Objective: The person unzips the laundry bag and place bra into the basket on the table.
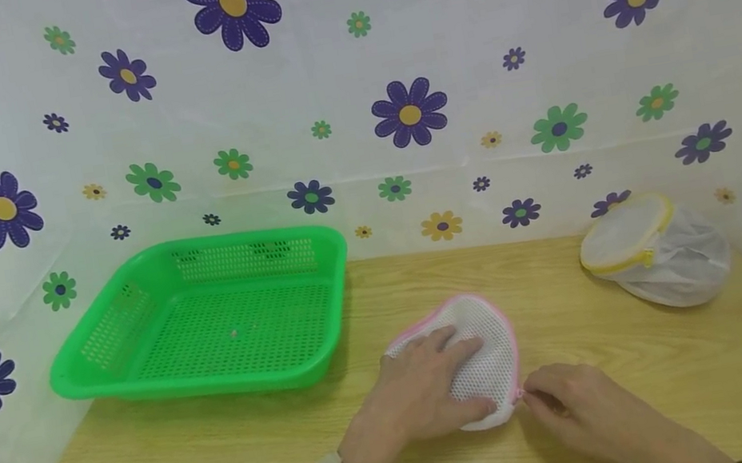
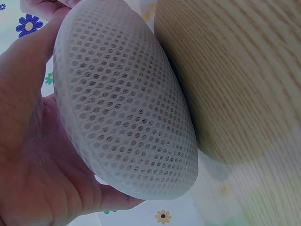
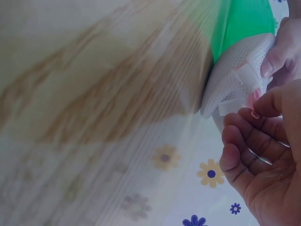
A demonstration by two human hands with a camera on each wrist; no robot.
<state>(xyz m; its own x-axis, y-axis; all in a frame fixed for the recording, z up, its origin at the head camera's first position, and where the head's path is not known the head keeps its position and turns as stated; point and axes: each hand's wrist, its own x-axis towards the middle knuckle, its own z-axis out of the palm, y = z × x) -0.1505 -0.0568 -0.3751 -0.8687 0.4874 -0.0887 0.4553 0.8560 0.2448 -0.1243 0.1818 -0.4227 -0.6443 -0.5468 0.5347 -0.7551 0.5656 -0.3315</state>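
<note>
A white mesh laundry bag with a pink zip edge lies rounded on the wooden table. My left hand rests over its top, fingers and thumb spread across the mesh. From the left wrist, the bag's honeycomb side fills the middle, with the thumb and a finger of my left hand at its edges. At the bag's lower right corner, my right hand pinches the small pink zip pull between thumb and forefinger. White fabric tabs show beside the zip end.
Left of the bag stands a green plastic basket with perforated walls. Another white mesh bag, with a yellow zip, sits at the back right. A flower-printed white sheet hangs behind and along both sides of the table.
</note>
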